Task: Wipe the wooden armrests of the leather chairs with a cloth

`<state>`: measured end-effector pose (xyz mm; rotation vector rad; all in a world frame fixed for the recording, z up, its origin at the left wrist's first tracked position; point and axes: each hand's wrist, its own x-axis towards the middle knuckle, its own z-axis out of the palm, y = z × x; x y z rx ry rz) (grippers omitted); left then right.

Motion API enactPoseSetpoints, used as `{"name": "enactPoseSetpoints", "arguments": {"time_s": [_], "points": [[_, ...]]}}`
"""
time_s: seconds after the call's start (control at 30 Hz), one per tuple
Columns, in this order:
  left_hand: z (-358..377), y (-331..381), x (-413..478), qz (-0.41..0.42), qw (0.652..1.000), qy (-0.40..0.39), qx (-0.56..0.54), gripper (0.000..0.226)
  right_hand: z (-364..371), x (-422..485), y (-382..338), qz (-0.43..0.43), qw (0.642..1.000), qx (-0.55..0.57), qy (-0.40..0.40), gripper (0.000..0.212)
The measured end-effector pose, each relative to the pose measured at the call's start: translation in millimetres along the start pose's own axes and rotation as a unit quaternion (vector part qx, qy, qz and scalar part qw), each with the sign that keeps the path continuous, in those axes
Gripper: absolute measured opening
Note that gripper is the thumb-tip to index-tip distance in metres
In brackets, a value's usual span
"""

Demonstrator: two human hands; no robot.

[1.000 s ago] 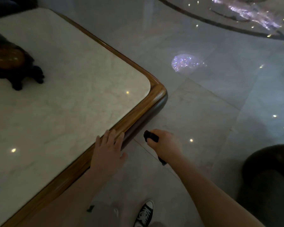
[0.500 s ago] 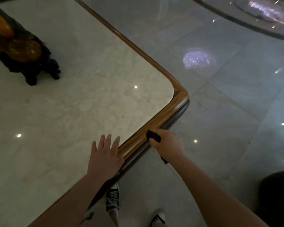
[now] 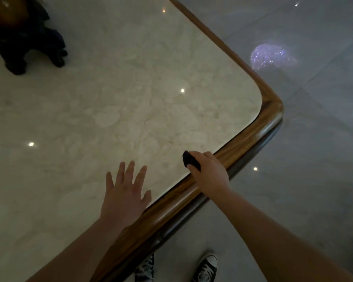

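My right hand (image 3: 209, 171) is closed around a small dark cloth (image 3: 189, 160), whose end sticks out past my thumb. The hand rests over the wooden rim (image 3: 253, 139) of a marble-topped table (image 3: 130, 110), near its rounded corner. My left hand (image 3: 124, 192) lies flat on the marble with fingers spread, just inside the rim and left of the right hand. No leather chair or armrest is in view.
A dark carved ornament on stubby feet (image 3: 25, 37) stands on the marble at the far left. Polished grey floor tiles (image 3: 314, 180) lie to the right, with a purple light patch (image 3: 271, 55). My sneakers (image 3: 205, 267) show below the table edge.
Both hands have moved up onto the table. The left slid from the rim onto the marble. The right, still gripping the cloth, rose from beside the edge to over the rim.
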<state>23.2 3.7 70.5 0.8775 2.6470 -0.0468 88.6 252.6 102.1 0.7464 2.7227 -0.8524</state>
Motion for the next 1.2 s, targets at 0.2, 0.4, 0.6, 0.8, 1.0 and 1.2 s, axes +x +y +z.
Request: {"name": "enactPoseSetpoints", "arguments": {"time_s": [0.2, 0.4, 0.6, 0.8, 1.0, 1.2], "points": [[52.1, -9.6, 40.9, 0.002, 1.000, 0.013, 0.020, 0.073, 36.3, 61.8, 9.0, -0.045, 0.998, 0.007, 0.043, 0.042], [89.0, -15.9, 62.9, -0.001, 0.999, 0.042, 0.018, 0.073, 60.2, 100.9, 10.8, -0.094, 0.993, -0.037, 0.056, 0.043], [105.8, -21.7, 65.7, -0.002, 0.997, 0.072, 0.020, 0.077, 78.7, 108.8, 25.1, -0.097, 0.989, -0.110, 0.027, 0.054], [102.8, -21.9, 65.8, -0.006, 0.997, 0.076, 0.018, 0.077, 84.7, 110.3, 25.9, -0.091, 0.983, -0.153, -0.053, 0.078], [93.2, -18.4, 65.3, -0.011, 0.999, 0.034, 0.016, 0.077, 67.2, 100.4, 18.7, -0.073, 0.986, -0.140, -0.048, 0.081], [61.1, -18.6, 64.0, -0.043, 0.999, -0.014, 0.009, 0.079, 37.1, 70.5, 12.0, -0.074, 0.991, -0.115, -0.011, 0.080]]}}
